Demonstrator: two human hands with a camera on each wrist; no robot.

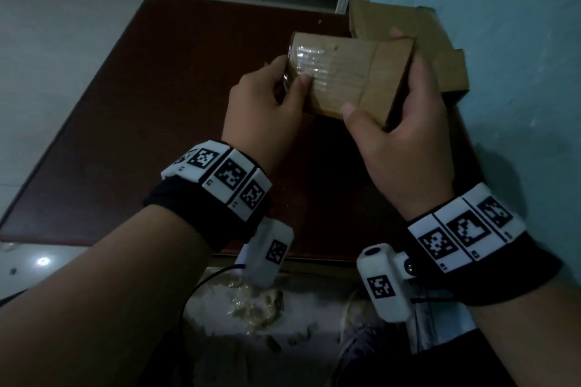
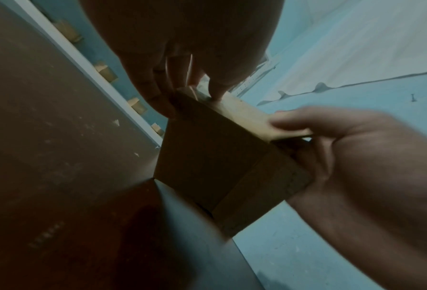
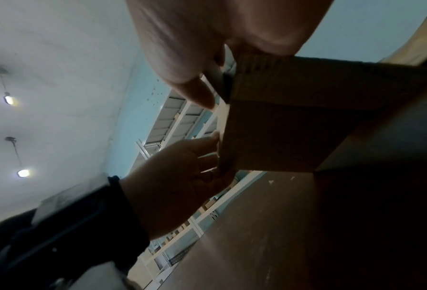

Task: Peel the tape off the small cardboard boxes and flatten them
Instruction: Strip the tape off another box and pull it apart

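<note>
L hand (image 1: 261, 104): gripping the left end of the small cardboard box (image 1: 342, 78), thumb (image 1: 301, 82) pressing on the top face right at the clear tape (image 1: 306, 58), remaining fingers curling round the box end, mostly hidden in the head view. Whether a tape edge is already lifting: can't tell.

Box: being held up off the dark red-brown desk (image 1: 125, 135), between both hands. Long axis running left-right across the person, far-left corner tilting a bit away. Tape patch sitting on the left portion of the top face, wrapping over the left end, so it's lying directly under the L hand; L hand is the nearer one for peeling, by my reading.

R hand (image 1: 405, 135): clasping the right end of the box, thumb lying along the near bottom edge, fingers wrapping over the far side; acting as the steadying hold. Right end showing a brown paper-like band, no gloss.

Flattened cardboard (image 1: 440, 41): lying on the desk's far-right corner against the teal wall (image 1: 503, 25), just behind the R hand.
</note>
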